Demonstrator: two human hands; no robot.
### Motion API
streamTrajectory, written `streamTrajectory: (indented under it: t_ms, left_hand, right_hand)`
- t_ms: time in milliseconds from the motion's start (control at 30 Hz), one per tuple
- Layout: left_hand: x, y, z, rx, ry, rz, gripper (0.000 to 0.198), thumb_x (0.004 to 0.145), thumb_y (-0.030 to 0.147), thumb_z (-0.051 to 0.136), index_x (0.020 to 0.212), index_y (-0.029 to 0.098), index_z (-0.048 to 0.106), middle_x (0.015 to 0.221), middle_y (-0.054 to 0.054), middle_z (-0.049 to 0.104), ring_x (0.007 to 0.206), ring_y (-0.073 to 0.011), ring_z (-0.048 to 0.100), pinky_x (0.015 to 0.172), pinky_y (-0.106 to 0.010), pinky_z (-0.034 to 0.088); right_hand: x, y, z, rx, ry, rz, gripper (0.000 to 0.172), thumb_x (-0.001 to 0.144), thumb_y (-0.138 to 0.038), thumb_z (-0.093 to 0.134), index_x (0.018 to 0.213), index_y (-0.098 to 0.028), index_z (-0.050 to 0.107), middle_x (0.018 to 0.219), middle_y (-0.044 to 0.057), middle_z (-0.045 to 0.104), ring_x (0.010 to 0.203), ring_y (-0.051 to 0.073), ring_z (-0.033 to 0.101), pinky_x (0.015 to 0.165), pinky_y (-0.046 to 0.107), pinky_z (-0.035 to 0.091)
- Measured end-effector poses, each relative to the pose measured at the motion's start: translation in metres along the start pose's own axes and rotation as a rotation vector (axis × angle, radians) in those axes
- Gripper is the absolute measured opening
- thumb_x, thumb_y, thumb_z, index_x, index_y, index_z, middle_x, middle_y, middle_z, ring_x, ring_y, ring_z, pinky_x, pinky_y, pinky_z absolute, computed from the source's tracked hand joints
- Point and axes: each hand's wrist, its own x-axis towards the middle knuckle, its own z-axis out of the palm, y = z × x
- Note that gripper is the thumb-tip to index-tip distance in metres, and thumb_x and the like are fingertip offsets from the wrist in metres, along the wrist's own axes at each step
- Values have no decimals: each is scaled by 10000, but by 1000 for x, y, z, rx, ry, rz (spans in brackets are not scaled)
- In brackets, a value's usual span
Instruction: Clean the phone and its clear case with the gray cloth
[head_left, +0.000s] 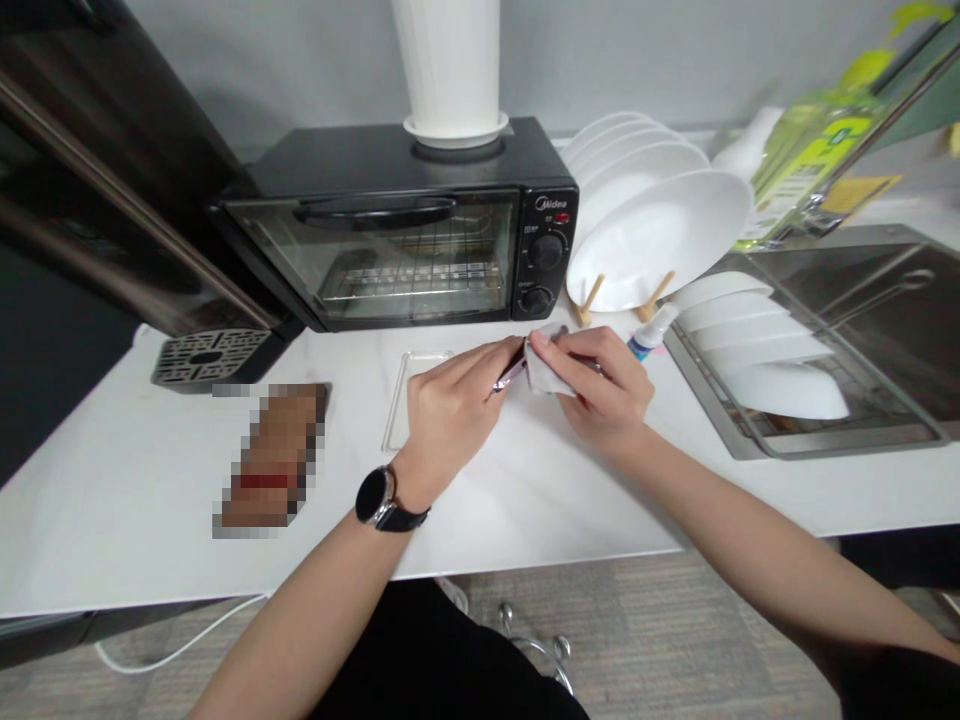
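Observation:
My left hand [457,385], with a black watch on its wrist, is closed on a thin thing with a shiny, purplish edge [510,377]. Most of that thing is hidden by my fingers, so its kind does not show. A pale grey-white wiping cloth [546,372] is pinched in my right hand [607,380] and meets the thin thing between both hands. Under and beside my left hand a clear, rounded-corner case [396,405] lies on the white counter [480,515], partly covered. Beyond my right hand is a small spray bottle [651,335] with a blue label.
A black toaster oven [405,265] stands at the back, a white pot [450,70] on top. White plates [660,240] lean in a wooden rack. Right, bowls [780,385] rest by the sink [885,330]. A dark machine with a drip tray [214,355] and a pixelated object [274,460] are left.

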Motion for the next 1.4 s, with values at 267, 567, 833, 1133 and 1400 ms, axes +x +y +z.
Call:
streamTrajectory:
  t_ms: [267, 567, 833, 1133, 1400]
  left_hand:
    - [2, 0, -1, 13, 43, 13, 212, 1015, 181, 658, 1175, 194, 797, 1124, -42, 845, 984, -176, 823, 867, -236, 640]
    - [0, 1, -2, -52, -28, 1, 250, 984, 114, 640, 1180, 172, 783, 1165, -55, 836, 1025, -197, 818, 909, -291, 667]
    - [-3, -1, -3, -64, -59, 11, 294, 965, 92, 643, 1226, 150, 764, 1215, -81, 821, 1063, -218, 812, 935, -326, 672]
    - [0, -4, 0, 31, -8, -5, 234, 1018, 163, 624, 1158, 215, 803, 1117, -25, 846, 987, -179, 820, 864, -248, 644]
    - [0, -5, 1, 30, 6, -3, 231, 1001, 160, 663, 1186, 210, 792, 1144, -28, 842, 1003, -179, 819, 872, -246, 635]
  right_hand:
    - [-4, 6, -2, -54, 1, 95, 584, 1008, -80, 612, 1521, -357, 603, 1000, 50, 718, 861, 180, 694, 699, 311, 584]
    - [-2, -14, 1, 53, -91, -58, 585, 1005, -71, 630, 1557, -255, 571, 962, 55, 740, 834, 181, 682, 698, 318, 583]
    - [-2, -18, 2, 60, -108, -60, 635, 983, -64, 673, 1570, -270, 549, 962, 39, 749, 817, 165, 672, 682, 305, 588]
    - [-3, 1, 1, -20, -40, 66, 582, 1018, -98, 606, 1542, -351, 580, 987, 52, 715, 845, 184, 687, 694, 322, 585]
    - [-5, 4, 1, -36, -18, 138, 591, 1005, -57, 595, 1517, -352, 606, 992, 48, 699, 857, 171, 675, 696, 302, 582]
